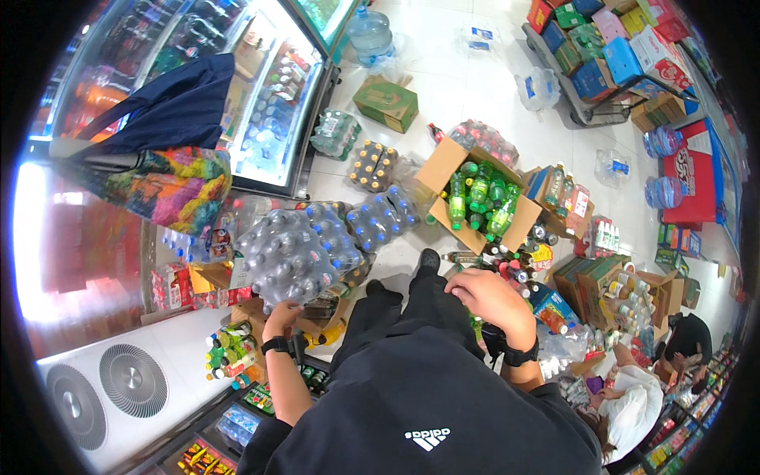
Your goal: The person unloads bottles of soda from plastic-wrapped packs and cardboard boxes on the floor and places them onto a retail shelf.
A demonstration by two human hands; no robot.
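My left hand [283, 318] is at the near edge of a large shrink-wrapped pack of bottles [286, 257] with dark caps. Its fingertips are small in view and partly hidden, so I cannot tell if they grip the wrap. Over my right thigh is my right hand [481, 294], fingers loosely bent and apart, with nothing visible in it. Beyond that hand an open cardboard box [445, 165] holds several green bottles [480, 188]. Blue-capped bottle packs [380, 222] lie just past the dark-capped one.
A lit drinks fridge [273, 103] stands at the left, bags hanging before it. A green carton [386, 103] and a water jug [370, 36] sit farther off. A loaded cart [586, 111] is at the far right. Loose bottles and boxes crowd my right; two people [633, 400] are there.
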